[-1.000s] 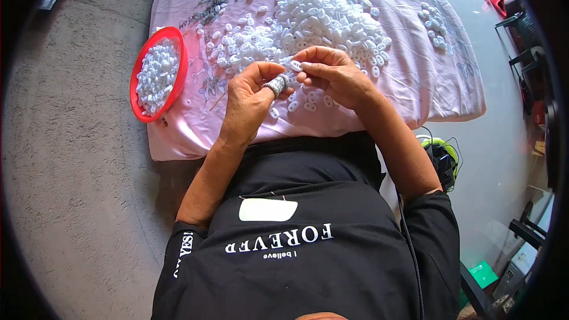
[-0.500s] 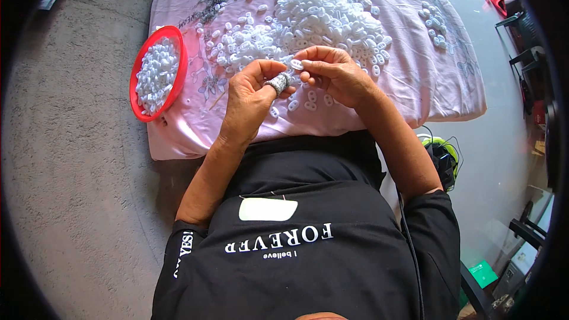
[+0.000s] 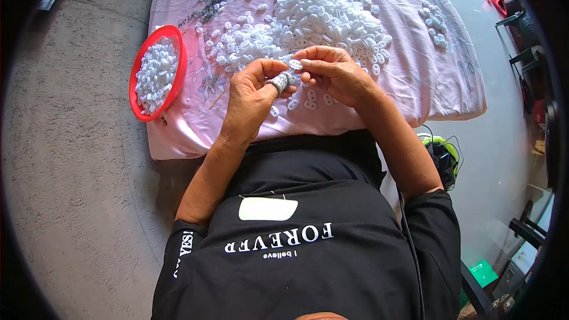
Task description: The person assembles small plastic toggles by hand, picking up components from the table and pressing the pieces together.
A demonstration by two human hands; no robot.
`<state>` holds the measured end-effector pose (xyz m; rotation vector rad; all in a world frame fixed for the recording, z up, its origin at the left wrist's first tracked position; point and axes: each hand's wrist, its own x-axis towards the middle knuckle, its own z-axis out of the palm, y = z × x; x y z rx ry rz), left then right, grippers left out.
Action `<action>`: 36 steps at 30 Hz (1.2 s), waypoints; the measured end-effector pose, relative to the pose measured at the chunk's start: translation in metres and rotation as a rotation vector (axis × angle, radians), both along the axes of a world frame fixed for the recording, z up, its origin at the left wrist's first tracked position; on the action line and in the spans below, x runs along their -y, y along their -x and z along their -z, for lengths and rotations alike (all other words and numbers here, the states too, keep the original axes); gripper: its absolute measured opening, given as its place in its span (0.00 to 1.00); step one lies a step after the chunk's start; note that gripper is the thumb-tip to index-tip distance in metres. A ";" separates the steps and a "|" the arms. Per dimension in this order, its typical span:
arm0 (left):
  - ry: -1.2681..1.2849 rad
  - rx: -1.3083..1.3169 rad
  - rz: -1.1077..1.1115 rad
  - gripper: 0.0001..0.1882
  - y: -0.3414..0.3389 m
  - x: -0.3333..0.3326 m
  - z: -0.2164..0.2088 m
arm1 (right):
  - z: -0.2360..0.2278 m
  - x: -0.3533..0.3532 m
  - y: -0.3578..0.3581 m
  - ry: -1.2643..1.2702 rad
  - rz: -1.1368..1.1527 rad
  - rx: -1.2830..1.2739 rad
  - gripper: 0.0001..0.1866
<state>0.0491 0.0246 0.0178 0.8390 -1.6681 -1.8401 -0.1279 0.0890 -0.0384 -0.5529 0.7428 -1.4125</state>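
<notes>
A small white plastic piece (image 3: 296, 64) is pinched between the fingertips of both hands, just above the pink cloth (image 3: 415, 83) and at the near edge of the big heap of white pieces (image 3: 323, 9). The left hand (image 3: 252, 98) is closed around it, and its thumb carries a grey wrapped band (image 3: 281, 82), like a tape guard, which touches the piece. The right hand (image 3: 338, 74) is narrow, with its thumb and first finger meeting on the same piece from the other side. I judge that the step in hand is the working of one single piece, perhaps pressing or trimming it, though the piece is too small to tell exactly what is done to it. The next move probably calls for a firm pinch and a small twist or push with the guarded thumb, and then one hand must open to let the piece go. A few loose pieces (image 3: 308, 101) lie on the cloth just under the hands. To the left, on the edge of the cloth, stands a red round bowl (image 3: 142, 71), which is tilted in this view and holds many white pieces (image 3: 155, 74) of the same kind; it is about half full or more. The cloth is spread on a grey floor (image 3: 77, 172), and a small separate group of pieces (image 3: 435, 21) lies far to the right.
</notes>
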 end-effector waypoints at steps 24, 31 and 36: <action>-0.028 0.009 -0.003 0.10 -0.001 0.003 0.003 | 0.000 0.000 -0.001 0.028 -0.006 -0.027 0.11; -0.022 0.000 0.000 0.11 -0.001 0.003 0.005 | -0.001 0.000 -0.001 0.025 -0.002 -0.025 0.11; -0.026 0.006 -0.002 0.11 -0.001 0.003 0.005 | 0.001 0.000 -0.001 0.030 -0.004 -0.047 0.11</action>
